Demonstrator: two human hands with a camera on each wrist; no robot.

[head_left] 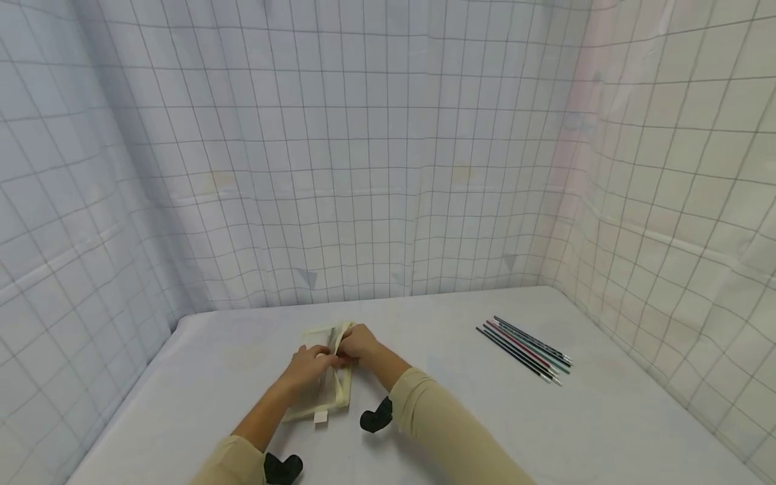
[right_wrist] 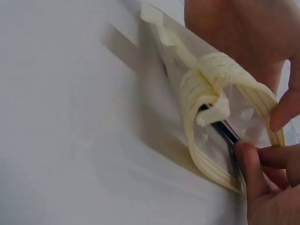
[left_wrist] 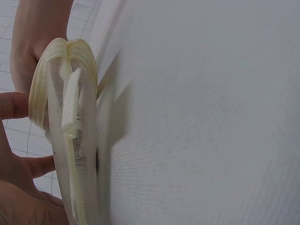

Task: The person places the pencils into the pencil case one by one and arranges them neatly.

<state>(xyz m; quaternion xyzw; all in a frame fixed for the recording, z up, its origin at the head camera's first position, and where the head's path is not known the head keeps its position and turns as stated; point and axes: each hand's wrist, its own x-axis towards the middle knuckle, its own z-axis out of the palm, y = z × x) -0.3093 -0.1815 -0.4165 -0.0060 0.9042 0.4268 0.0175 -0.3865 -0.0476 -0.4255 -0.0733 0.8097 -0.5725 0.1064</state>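
Note:
A flat mesh pouch with cream fabric trim lies in front of me, its mouth spread apart on the right side. My left hand grips the upper edge of that mouth, thumb on the trim. At the opening, my right hand pinches a dark pencil that runs into the pouch; something red shows beside it. In the left wrist view, the pouch stands edge-on, with a folded white tab on its end. Mesh and fingers hide most of what is inside.
Several pencils, black, red and green with pale ends, lie side by side on the right of the white table. Gridded white cloth hangs behind and at both sides. Dark wrist straps show near my sleeves.

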